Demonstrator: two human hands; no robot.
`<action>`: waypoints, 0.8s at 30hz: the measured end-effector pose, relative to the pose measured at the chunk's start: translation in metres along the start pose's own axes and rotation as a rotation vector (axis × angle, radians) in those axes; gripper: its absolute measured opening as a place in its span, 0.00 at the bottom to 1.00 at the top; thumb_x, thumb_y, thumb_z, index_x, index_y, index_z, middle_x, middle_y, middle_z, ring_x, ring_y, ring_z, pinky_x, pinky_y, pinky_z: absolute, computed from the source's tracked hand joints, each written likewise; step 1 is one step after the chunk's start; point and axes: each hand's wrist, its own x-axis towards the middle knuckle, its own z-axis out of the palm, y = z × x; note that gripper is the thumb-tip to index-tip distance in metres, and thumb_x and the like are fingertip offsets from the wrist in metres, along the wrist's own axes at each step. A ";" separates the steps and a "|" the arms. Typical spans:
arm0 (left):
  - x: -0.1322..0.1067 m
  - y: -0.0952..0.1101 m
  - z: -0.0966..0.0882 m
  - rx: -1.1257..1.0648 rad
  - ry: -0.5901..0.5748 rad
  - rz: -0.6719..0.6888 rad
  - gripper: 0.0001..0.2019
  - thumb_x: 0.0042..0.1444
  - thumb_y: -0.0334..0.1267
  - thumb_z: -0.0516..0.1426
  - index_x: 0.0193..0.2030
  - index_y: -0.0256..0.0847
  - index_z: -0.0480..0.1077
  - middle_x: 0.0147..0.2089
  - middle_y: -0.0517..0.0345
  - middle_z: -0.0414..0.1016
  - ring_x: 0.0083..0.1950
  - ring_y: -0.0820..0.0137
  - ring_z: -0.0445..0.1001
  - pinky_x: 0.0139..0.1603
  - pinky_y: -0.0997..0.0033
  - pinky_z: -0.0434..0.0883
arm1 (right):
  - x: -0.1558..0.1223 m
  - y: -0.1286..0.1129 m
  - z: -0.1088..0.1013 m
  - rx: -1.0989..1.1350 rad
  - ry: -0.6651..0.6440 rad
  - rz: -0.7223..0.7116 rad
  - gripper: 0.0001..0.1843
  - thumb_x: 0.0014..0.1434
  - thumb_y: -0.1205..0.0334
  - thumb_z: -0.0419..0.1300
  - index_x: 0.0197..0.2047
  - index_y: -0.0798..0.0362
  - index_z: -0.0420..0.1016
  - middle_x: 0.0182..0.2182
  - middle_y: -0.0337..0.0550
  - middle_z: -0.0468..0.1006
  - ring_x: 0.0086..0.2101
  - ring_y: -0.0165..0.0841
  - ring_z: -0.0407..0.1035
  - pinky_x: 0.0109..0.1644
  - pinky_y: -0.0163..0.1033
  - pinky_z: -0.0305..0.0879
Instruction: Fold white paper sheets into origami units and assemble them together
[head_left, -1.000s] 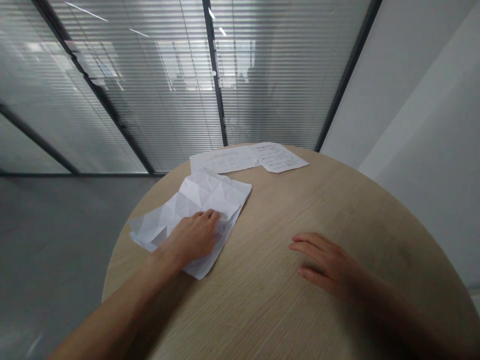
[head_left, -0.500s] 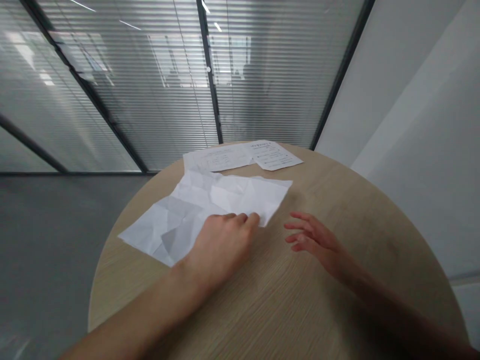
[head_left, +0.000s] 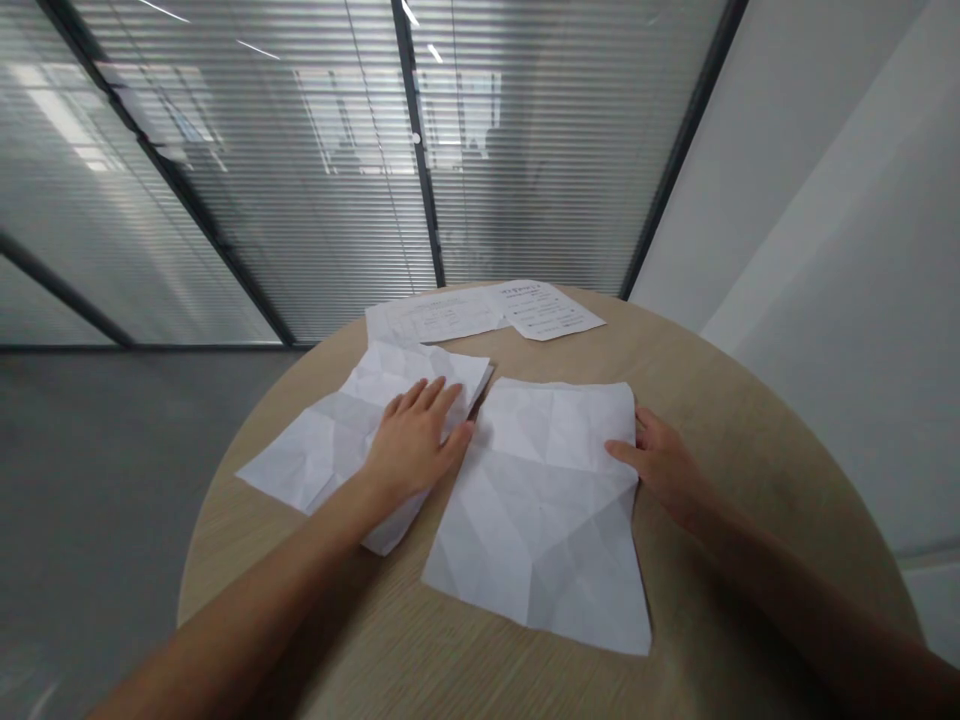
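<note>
Creased white paper [head_left: 319, 445] lies on the left of the round table. My left hand [head_left: 416, 435] rests on it, fingers spread, palm down. To its right is another creased sheet of paper [head_left: 547, 510], lifted slightly along its right side. My right hand [head_left: 660, 460] grips that sheet's right edge, thumb on top and the other fingers partly hidden behind it. A narrow gap of tabletop separates the two papers.
Two printed sheets [head_left: 442, 315] lie at the table's far edge, one overlapping the other. The wooden round table [head_left: 757, 450] stands by a glass partition with blinds [head_left: 525, 200]. A white wall [head_left: 832, 300] rises on the right.
The right hand has taken a sheet by its edge, and that sheet now lies apart to the right. The left hand has moved left and opened from its curled grip onto the other paper.
</note>
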 end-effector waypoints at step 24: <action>-0.006 0.031 0.030 0.004 -0.208 0.462 0.47 0.62 0.69 0.41 0.74 0.30 0.50 0.76 0.35 0.46 0.77 0.49 0.44 0.74 0.48 0.46 | 0.013 -0.032 0.032 -0.746 -0.405 -0.564 0.52 0.60 0.33 0.56 0.72 0.64 0.51 0.70 0.69 0.53 0.70 0.54 0.46 0.71 0.63 0.46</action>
